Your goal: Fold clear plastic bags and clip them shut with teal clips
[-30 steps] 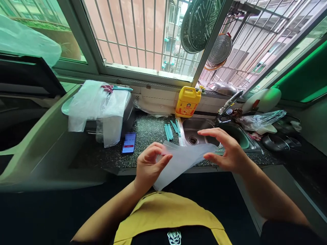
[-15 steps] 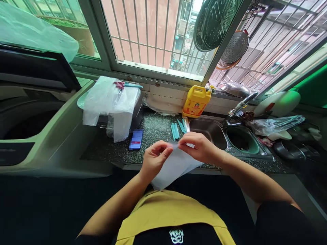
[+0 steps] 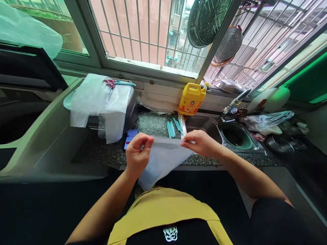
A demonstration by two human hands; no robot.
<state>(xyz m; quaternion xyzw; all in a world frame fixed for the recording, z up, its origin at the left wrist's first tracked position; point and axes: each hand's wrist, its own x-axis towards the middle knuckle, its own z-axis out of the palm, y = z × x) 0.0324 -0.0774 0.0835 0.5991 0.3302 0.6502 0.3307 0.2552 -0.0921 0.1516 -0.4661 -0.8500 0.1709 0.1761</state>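
Observation:
A translucent white plastic bag [image 3: 166, 154] hangs between my two hands over the counter's front edge, its upper edge stretched sideways. My left hand [image 3: 138, 151] pinches one end of that edge with thumb and fingers. The other end is gripped in the fingertips of my right hand [image 3: 200, 143]. Just beyond the bag, several teal strips [image 3: 170, 129], which look like sealing clips, lie on the counter beside the sink. A phone [image 3: 130, 136] lies behind my left hand, partly hidden by it.
More plastic bags [image 3: 87, 98] drape over a dark box at the left, with teal sticks and a dark red item on top. A yellow jug [image 3: 192, 100] stands behind the sink [image 3: 204, 127]. A green basin [image 3: 236, 136] sits in the right bowl. An open-lidded washing machine [image 3: 48, 126] is at far left.
My hands have moved apart, the left one going left, and the bag's upper edge is now drawn out between them. The view has shifted slightly to the right.

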